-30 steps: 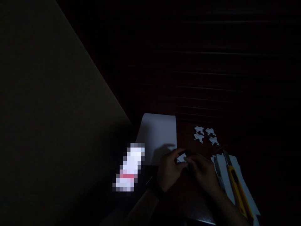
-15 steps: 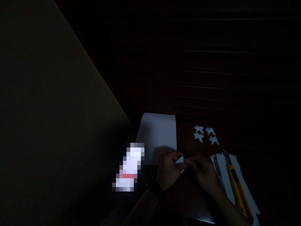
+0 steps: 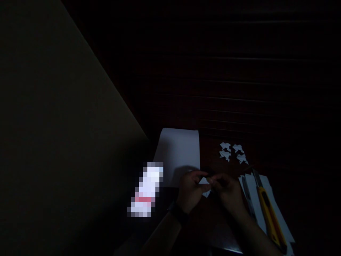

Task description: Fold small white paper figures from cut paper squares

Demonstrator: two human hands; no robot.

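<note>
A small piece of folded white paper is pinched between my two hands, just above the dark table. My left hand, with a dark band on its wrist, grips the paper from the left with thumb and fingers. From the right, my right hand pinches the paper's upper right part. The fingers cover much of the paper, and the dim light hides its finer folds. Beyond my hands lie several small folded white paper figures, grouped close together.
A large white sheet lies behind my left hand. To the left, a lit, blurred-out screen glows. On the right, a yellow box cutter with its blade out rests on a stack of white paper. A wall borders the left.
The folded paper has turned between my fingers, and more of its lower part shows below my left thumb. My right hand has shifted slightly. Everything else stays in place.
</note>
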